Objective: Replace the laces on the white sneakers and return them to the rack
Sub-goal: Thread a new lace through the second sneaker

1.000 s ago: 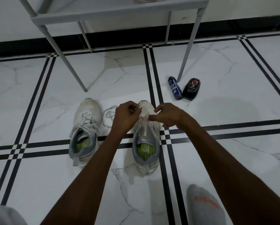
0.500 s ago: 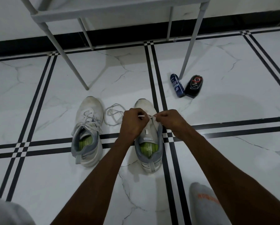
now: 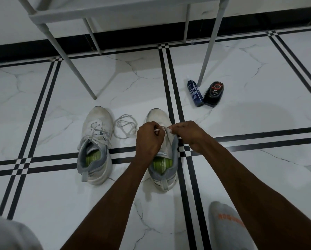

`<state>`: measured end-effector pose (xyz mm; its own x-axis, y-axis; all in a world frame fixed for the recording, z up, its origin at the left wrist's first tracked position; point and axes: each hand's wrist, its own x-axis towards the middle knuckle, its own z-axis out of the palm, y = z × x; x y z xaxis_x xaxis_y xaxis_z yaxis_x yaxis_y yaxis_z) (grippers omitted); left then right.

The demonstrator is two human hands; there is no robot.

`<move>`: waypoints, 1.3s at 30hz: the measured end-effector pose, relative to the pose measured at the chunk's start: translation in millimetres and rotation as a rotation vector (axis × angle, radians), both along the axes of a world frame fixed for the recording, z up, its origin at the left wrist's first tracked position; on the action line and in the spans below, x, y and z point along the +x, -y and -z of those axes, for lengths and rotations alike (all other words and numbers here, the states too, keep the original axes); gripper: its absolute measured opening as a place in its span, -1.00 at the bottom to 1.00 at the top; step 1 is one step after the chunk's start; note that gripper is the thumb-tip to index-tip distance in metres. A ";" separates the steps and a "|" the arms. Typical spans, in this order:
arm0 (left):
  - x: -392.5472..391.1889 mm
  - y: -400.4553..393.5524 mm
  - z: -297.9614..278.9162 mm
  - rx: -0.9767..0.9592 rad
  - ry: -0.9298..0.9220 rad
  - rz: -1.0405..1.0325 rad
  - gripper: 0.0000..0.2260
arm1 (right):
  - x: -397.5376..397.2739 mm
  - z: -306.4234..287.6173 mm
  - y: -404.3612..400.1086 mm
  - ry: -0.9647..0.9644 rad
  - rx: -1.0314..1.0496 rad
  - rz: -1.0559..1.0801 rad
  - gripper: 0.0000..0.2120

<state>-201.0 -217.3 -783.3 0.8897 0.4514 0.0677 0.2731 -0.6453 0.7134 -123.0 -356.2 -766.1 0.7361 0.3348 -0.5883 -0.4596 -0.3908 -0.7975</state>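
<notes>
Two white sneakers with grey collars and green insoles stand on the tiled floor. The left sneaker (image 3: pixel 95 147) is laced. The right sneaker (image 3: pixel 162 170) sits under both my hands. My left hand (image 3: pixel 149 138) pinches the tip of a white lace (image 3: pixel 125 126) over the shoe's tongue. The rest of that lace lies coiled on the floor between the shoes. My right hand (image 3: pixel 189 133) pinches the shoe's upper edge by an eyelet, right beside the lace tip. The eyelets are mostly hidden by my fingers.
The grey metal shoe rack (image 3: pixel 97 9) stands at the back, its legs reaching the floor ahead of the shoes. A blue bottle (image 3: pixel 195 93) and a black shoe-polish bottle (image 3: pixel 214 94) lie by the right leg. My grey-socked feet (image 3: pixel 227 226) are at the bottom.
Both hands have slid back from the toe toward the tongue of the right sneaker and drawn closer together, with the lace tip now showing between them. The view has shifted slightly.
</notes>
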 end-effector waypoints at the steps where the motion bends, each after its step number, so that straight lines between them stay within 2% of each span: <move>1: -0.1 1.0 0.5 0.006 -0.003 -0.008 -0.89 | 0.1 -0.5 -0.3 -0.013 0.003 0.005 -0.89; 7: -1.9 7.4 8.0 0.019 -0.002 -0.054 -0.87 | -2.8 -8.4 -3.2 -0.099 0.049 0.077 -0.82; 13: -5.5 5.1 13.3 -0.055 -0.023 -0.039 -0.82 | -5.9 -5.2 -5.2 -0.208 0.159 0.161 -0.78; 17: -5.8 8.0 8.1 0.026 0.020 -0.085 -0.88 | -2.4 0.0 -12.0 -0.046 0.028 0.053 -0.86; 20: -10.1 9.3 -0.3 0.151 0.028 -0.207 -0.83 | -0.9 2.4 -15.2 0.040 -0.035 0.004 -0.85; 21: -9.9 10.1 -1.0 0.167 -0.031 -0.194 -0.73 | 0.2 3.2 -15.4 0.061 -0.045 -0.011 -0.86; 23: -9.8 11.1 2.7 0.073 -0.141 -0.091 -0.50 | 3.3 2.3 -14.1 0.105 -0.090 -0.058 -0.88; 25: -10.3 9.0 4.7 -0.015 -0.176 -0.059 -0.56 | 6.5 -5.1 -10.7 0.096 -0.097 -0.148 -0.86; 27: -13.7 8.8 1.7 -0.003 -0.178 -0.098 -0.68 | 14.8 -19.4 -2.7 0.112 -0.065 -0.181 -0.87; 28: -16.6 8.8 -2.2 0.029 -0.180 -0.118 -0.71 | 24.4 -25.5 2.2 0.166 -0.041 -0.055 -0.86; 31: -19.8 9.1 -5.1 0.097 -0.193 -0.132 -0.73 | 57.3 -49.1 27.1 0.506 -0.031 0.768 -0.89; 32: -20.4 8.2 -5.7 0.096 -0.196 -0.133 -0.75 | 62.8 -54.2 33.6 0.636 -0.028 0.886 -0.93; 33: -21.5 7.5 -4.4 0.084 -0.189 -0.130 -0.77 | 62.9 -53.9 35.9 0.719 -0.019 0.849 -0.94; 34: -20.4 7.2 -4.6 0.065 -0.177 -0.121 -0.77 | 57.0 -51.3 33.7 0.735 0.010 0.713 -0.92; 36: -19.4 6.9 -4.3 0.023 -0.155 -0.116 -0.74 | 33.3 -29.0 19.6 0.631 -0.034 0.269 -0.80; 37: -19.0 6.8 -4.6 0.007 -0.146 -0.115 -0.73 | 19.8 -16.2 12.1 0.613 -0.129 0.055 -0.73; 39: -18.5 6.2 -4.7 -0.008 -0.133 -0.099 -0.72 | -2.3 4.6 1.0 0.622 -0.240 -0.255 -0.65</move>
